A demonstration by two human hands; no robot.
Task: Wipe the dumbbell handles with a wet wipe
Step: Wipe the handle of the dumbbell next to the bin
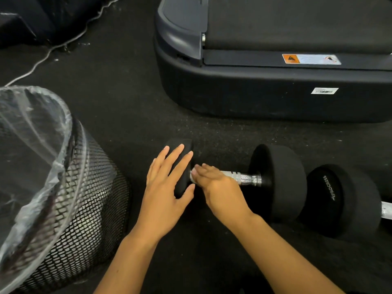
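The dumbbell (244,179) lay on the dark floor (127,124) near a mesh bin (84,209). The left hand (167,187), fingers straight, pressed its end weight, probably against rolling. The right hand (216,187) curled around the handle (246,178), with a wet wipe (192,176) barely showing.

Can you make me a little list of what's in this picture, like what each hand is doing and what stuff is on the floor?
left hand: flat, fingers straight, resting on the near dumbbell's left weight
right hand: curled over the handle, a bit of white wipe under the fingers
near dumbbell: lying on the floor
second dumbbell: to its right, partly out of view
bin: black mesh, clear liner, on the left
treadmill: behind the dumbbells
cable: top left
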